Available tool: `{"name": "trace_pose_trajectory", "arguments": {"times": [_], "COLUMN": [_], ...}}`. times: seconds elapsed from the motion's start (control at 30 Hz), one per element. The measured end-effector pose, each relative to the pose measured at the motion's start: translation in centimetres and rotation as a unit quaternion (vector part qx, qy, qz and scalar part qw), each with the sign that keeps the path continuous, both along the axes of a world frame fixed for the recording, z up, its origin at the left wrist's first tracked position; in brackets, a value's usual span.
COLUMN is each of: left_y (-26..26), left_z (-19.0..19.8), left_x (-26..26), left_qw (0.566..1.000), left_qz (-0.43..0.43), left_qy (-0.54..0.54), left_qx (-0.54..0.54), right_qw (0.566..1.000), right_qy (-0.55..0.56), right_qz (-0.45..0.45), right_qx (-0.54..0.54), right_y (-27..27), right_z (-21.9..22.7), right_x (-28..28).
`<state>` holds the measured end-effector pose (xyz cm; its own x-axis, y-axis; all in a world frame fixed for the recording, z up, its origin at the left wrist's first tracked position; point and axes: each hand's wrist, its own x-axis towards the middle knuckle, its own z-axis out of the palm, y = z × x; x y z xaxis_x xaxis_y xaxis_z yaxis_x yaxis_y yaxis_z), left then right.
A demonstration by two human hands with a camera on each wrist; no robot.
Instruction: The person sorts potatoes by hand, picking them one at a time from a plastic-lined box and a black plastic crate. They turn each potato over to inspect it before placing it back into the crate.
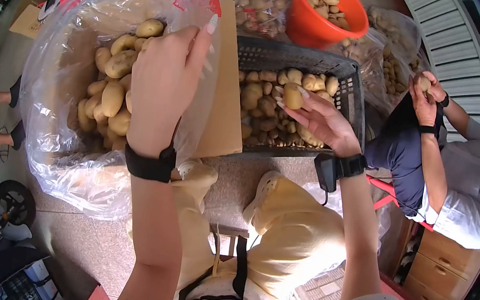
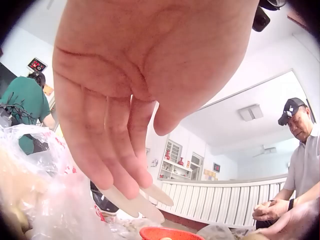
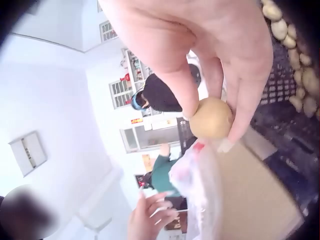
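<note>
In the head view my right hand point(image 1: 333, 127) pinches a small round potato point(image 1: 292, 97) above the black plastic crate point(image 1: 278, 58), which holds many potatoes. The right wrist view shows the same potato point(image 3: 211, 120) between thumb and fingertips. My left hand point(image 1: 166, 86) is over the right side of a cardboard box point(image 1: 226, 104) lined with clear plastic point(image 1: 47, 133). Its fingers are extended and, in the left wrist view, the palm of the left hand point(image 2: 135, 95) faces the camera with nothing held. Potatoes point(image 1: 113, 100) lie heaped inside the box, partly hidden by this hand.
An orange bucket point(image 1: 313, 34) of potatoes stands beyond the crate, with bagged potatoes point(image 1: 262, 4) beside it. At the right, a seated person point(image 1: 471, 178) holds a potato. A wooden drawer cabinet point(image 1: 440, 267) stands behind that person, and a white radiator point(image 1: 454, 45) lines the far right.
</note>
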<state>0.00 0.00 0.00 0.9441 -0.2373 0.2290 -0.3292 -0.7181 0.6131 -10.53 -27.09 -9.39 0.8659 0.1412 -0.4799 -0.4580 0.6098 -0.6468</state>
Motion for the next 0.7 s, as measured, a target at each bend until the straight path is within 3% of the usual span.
{"name": "trace_pose_trajectory", "arguments": {"times": [0.2,0.43,0.7], "left_y": [0.9,1.6,1.4], "left_z": [0.4,0.6,0.0], "left_x": [-0.8,-1.2,-0.7], "left_qw": [0.999,0.998,0.999], "left_qz": [-0.029,-0.044,-0.051], "left_qy": [-0.039,-0.018,-0.013], "left_qx": [-0.020,-0.036,-0.010], "right_qw": [0.996,0.995,0.997], "right_qy": [-0.059,-0.099,-0.055], "right_qz": [0.027,0.006,0.015], "right_qx": [0.053,0.033,0.058], "right_y": [6.5,9.0,10.4], "right_z": [6.0,6.3,5.2], "right_x": [-3.5,-5.0,-4.7]}}
